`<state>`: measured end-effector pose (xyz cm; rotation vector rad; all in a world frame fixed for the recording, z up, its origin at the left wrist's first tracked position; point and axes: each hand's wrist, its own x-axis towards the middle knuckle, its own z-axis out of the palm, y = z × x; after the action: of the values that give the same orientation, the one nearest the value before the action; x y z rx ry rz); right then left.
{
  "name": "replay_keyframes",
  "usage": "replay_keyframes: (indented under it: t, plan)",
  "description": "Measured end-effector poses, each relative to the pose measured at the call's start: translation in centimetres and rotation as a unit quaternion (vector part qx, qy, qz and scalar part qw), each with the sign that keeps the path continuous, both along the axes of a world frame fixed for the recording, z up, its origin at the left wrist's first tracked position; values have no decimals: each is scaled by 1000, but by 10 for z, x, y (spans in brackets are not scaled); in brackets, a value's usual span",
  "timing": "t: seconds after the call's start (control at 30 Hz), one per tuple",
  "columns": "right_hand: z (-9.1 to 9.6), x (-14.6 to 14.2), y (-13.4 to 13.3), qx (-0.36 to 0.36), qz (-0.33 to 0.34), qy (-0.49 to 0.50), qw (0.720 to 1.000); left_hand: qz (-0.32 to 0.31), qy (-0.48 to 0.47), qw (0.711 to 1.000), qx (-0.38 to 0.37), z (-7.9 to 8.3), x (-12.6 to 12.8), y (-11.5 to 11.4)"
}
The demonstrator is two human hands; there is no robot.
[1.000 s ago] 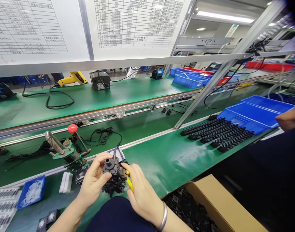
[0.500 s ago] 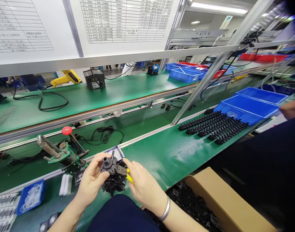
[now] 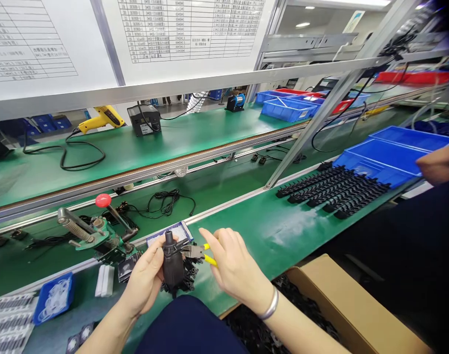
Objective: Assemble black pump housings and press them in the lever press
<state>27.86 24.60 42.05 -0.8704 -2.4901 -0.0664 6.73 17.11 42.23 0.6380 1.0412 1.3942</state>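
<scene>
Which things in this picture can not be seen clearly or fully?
Head view only:
- Printed charts: text too small to read.
- Cutter: the right hand hides its yellow handles; the tips meet the black part held by the left hand.
- Cardboard box: cut off by the bottom edge.
- Another person's arm: cut off by the right edge.

Factory assembly line. Long green-matted benches (image 3: 246,221) in parallel rows under aluminium framing (image 3: 195,86); printed parts tables (image 3: 189,27) hung overhead; blue bins (image 3: 386,157); rows of black moulded parts (image 3: 335,191); hand press (image 3: 95,231); yellow heat gun (image 3: 101,118); carton (image 3: 353,309) of parts.
</scene>
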Motion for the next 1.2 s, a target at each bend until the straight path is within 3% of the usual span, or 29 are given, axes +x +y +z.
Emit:
replay_keyframes:
  t: [0.23, 0.5, 0.87, 1.2]
  plan:
    - [25, 8, 16, 97, 15, -80, 992, -49, -14, 998, -27, 13, 7, 0]
    - [44, 8, 20, 132, 38, -132, 982, -48, 12, 998, -43, 16, 7, -1]
    - [46, 8, 20, 113, 55, -151, 980, -36, 16, 998, -41, 17, 7, -1]
    - [46, 4, 20, 141, 41, -164, 976, -14, 25, 999, -46, 22, 12, -4]
